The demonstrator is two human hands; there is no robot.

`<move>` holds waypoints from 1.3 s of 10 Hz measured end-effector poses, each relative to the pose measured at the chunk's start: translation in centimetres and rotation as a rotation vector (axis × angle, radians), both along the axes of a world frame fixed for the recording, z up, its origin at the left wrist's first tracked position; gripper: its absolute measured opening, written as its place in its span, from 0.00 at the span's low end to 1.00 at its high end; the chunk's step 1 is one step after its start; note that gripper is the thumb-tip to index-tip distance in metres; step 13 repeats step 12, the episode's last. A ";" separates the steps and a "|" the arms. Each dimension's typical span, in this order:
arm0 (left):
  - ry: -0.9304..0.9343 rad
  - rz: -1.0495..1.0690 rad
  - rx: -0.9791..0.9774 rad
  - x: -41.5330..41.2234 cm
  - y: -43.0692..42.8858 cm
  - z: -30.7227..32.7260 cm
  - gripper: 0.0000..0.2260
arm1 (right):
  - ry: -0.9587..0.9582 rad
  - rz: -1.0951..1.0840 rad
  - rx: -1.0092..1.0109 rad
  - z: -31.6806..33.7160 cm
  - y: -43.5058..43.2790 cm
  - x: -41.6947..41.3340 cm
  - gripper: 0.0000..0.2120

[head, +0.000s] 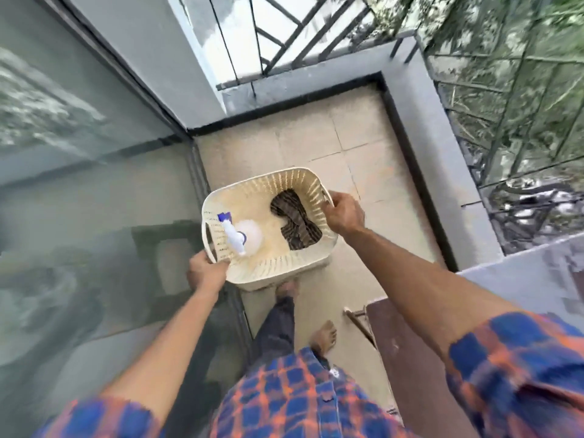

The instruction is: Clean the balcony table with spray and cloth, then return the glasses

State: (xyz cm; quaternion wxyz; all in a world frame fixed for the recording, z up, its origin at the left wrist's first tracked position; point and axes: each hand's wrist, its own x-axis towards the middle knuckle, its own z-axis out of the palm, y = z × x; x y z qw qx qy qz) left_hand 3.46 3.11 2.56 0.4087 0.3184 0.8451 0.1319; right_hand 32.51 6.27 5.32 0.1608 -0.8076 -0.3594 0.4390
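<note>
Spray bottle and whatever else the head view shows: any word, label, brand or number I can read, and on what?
No readable text anywhere in this view.
Spray bottle: plain white body with a blue and white trigger head, no label showing.
Basket: only a slotted pattern, no lettering.
Striped cloth: stripes only.
The picture is motion-blurred, so any fine print would not be legible.
</note>
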 end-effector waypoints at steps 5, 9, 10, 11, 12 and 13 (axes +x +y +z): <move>-0.070 -0.112 -0.077 -2.3 0.4 -4.4 0.16 | -0.017 0.098 -0.074 -6.8 -0.1 -0.1 0.16; -0.093 -0.156 -0.064 -2.7 1.5 -4.8 0.15 | -0.034 0.080 -0.092 -6.6 1.5 -0.5 0.14; -0.087 -0.172 -0.075 -3.0 2.0 -4.6 0.12 | -0.010 0.104 -0.095 -6.0 1.6 -0.5 0.14; -0.079 -0.148 -0.022 -2.7 2.7 -3.8 0.10 | 0.056 0.035 -0.132 -5.9 1.0 0.1 0.13; -0.078 -0.040 0.146 -3.0 4.4 -2.4 0.14 | 0.120 -0.001 -0.131 -5.6 0.2 0.9 0.14; -0.078 -0.040 0.146 -3.0 4.4 -2.4 0.14 | 0.120 -0.001 -0.131 -5.6 0.2 0.9 0.14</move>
